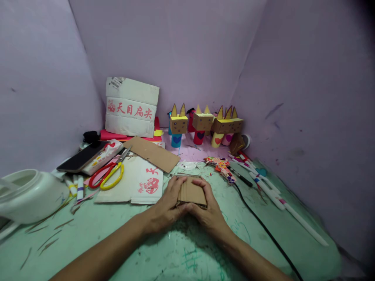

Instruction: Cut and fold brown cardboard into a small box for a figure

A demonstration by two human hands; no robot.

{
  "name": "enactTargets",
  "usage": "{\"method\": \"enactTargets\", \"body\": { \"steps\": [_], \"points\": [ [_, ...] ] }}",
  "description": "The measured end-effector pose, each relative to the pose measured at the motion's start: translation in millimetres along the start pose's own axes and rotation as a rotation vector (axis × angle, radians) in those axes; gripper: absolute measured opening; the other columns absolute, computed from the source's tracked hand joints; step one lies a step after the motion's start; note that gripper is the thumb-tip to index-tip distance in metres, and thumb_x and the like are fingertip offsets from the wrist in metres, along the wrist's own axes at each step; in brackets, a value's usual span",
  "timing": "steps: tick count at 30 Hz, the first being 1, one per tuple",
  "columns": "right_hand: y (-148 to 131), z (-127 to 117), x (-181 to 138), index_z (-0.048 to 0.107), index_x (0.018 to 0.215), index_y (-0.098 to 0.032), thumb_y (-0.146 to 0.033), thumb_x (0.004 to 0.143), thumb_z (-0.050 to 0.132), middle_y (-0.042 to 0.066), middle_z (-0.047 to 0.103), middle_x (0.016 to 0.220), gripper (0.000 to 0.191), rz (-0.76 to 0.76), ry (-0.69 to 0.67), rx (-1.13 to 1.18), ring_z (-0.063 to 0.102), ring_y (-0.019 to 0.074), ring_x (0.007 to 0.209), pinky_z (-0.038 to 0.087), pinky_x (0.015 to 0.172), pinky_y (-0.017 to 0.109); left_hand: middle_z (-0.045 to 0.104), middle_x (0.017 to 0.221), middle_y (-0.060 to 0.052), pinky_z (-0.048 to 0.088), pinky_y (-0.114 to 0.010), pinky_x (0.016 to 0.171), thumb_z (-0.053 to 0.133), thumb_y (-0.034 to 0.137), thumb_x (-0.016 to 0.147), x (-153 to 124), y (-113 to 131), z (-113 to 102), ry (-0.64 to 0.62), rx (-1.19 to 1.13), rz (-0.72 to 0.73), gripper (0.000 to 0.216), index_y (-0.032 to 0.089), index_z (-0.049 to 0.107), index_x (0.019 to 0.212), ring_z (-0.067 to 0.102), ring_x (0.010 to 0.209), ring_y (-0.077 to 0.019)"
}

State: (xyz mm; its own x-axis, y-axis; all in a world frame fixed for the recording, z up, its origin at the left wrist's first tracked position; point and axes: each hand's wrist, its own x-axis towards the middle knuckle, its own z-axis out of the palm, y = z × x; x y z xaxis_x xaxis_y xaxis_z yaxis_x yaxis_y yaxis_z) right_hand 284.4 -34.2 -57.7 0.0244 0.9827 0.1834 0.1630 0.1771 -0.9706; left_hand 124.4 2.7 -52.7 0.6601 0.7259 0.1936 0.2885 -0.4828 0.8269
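A small stack of brown cardboard pieces is between my two hands, near the middle of the green table. My left hand grips its left side, fingers along the top edge. On the opposite side my right hand holds it in the same way, and both thumbs meet at the near edge. Left of my hands lies a flattened white carton piece with red print, a brown cardboard strip across it. Scissors with red and yellow handles rest on the carton piece.
A patterned glue gun lies right, its black cord running to the front edge. Cardboard animal figures stand at the back. Felt-tip markers lie right. A white pot and a phone are at left.
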Motion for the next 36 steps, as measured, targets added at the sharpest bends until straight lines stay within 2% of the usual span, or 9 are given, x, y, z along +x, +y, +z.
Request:
{"method": "enactTargets", "body": {
  "steps": [4,8,12,15,17,20,23,30,36],
  "points": [
    [-10,2,13,0.040,0.109,-0.023,-0.059,0.060,0.066,0.011,0.046,0.119,0.067,0.003,0.007,0.049,0.046,0.0312,0.112,0.038,0.096,0.046,0.026,0.141,-0.016,0.019,-0.045,0.109,0.045,0.061,0.081,3,6,-2,0.145,-0.062,-0.044,0.078,0.013,0.021,0.138,0.024,0.132,-0.0299],
    [-17,0,33,0.036,0.121,-0.021,-0.070,0.058,0.062,0.012,0.046,0.124,0.084,0.023,-0.110,0.160,0.049,0.0302,0.111,0.042,0.092,0.042,0.026,0.144,-0.015,0.021,-0.046,0.109,0.045,0.065,0.079,8,9,-9,0.302,-0.187,-0.132,0.086,0.014,0.016,0.141,0.027,0.131,-0.0320],
    [-19,5,46,0.044,0.117,-0.022,-0.073,0.069,0.050,0.009,0.054,0.118,0.071,0.203,-0.136,0.300,0.054,0.0285,0.106,0.047,0.080,0.039,0.020,0.149,-0.016,0.015,-0.045,0.111,0.046,0.067,0.077,15,6,-15,0.315,-0.310,-0.286,0.092,0.012,0.014,0.143,0.021,0.135,-0.0311],
    [-21,10,47,0.052,0.107,-0.023,-0.072,0.070,0.050,0.005,0.062,0.102,0.061,0.284,-0.073,0.346,0.060,0.0246,0.089,0.049,0.068,0.034,0.020,0.151,-0.013,0.016,-0.042,0.112,0.052,0.065,0.076,17,4,-15,0.314,-0.459,-0.316,0.092,0.013,0.017,0.144,0.020,0.136,-0.0300],
    [-22,11,45,0.053,0.103,-0.023,-0.072,0.068,0.052,0.003,0.064,0.094,0.060,0.291,-0.037,0.373,0.061,0.0232,0.083,0.047,0.063,0.031,0.025,0.150,-0.009,0.019,-0.038,0.111,0.052,0.061,0.079,18,8,-13,0.346,-0.646,-0.326,0.083,0.017,0.024,0.142,0.022,0.136,-0.0280],
    [-25,10,43,0.054,0.101,-0.022,-0.072,0.067,0.053,0.003,0.066,0.089,0.060,0.297,-0.014,0.399,0.061,0.0237,0.084,0.045,0.059,0.029,0.035,0.146,-0.007,0.024,-0.033,0.110,0.037,0.055,0.088,20,21,-11,0.391,-0.968,-0.356,0.066,0.015,0.029,0.141,0.028,0.135,-0.0230],
    [-25,8,42,0.055,0.101,-0.022,-0.073,0.068,0.052,0.004,0.066,0.090,0.061,0.287,-0.010,0.391,0.061,0.0246,0.085,0.045,0.060,0.030,0.044,0.140,-0.009,0.029,-0.031,0.107,0.026,0.049,0.093,22,35,-9,0.404,-1.128,-0.375,0.061,0.013,0.025,0.142,0.037,0.130,-0.0202],
    [-14,10,44,0.052,0.107,-0.021,-0.069,0.067,0.055,0.006,0.062,0.106,0.063,0.214,-0.017,0.277,0.058,0.0245,0.092,0.044,0.068,0.031,0.052,0.132,-0.008,0.035,-0.034,0.103,0.039,0.047,0.091,21,31,-8,0.477,-1.102,-0.377,0.057,0.017,0.031,0.139,0.046,0.122,-0.0227],
    [-15,7,42,0.053,0.108,-0.022,-0.062,0.072,0.054,0.005,0.061,0.108,0.054,0.177,-0.063,0.195,0.057,0.0230,0.093,0.044,0.075,0.033,0.038,0.144,-0.004,0.027,-0.032,0.108,0.041,0.052,0.089,21,20,-5,0.515,-0.966,-0.317,0.057,0.020,0.038,0.136,0.031,0.133,-0.0219]
  ]
}}
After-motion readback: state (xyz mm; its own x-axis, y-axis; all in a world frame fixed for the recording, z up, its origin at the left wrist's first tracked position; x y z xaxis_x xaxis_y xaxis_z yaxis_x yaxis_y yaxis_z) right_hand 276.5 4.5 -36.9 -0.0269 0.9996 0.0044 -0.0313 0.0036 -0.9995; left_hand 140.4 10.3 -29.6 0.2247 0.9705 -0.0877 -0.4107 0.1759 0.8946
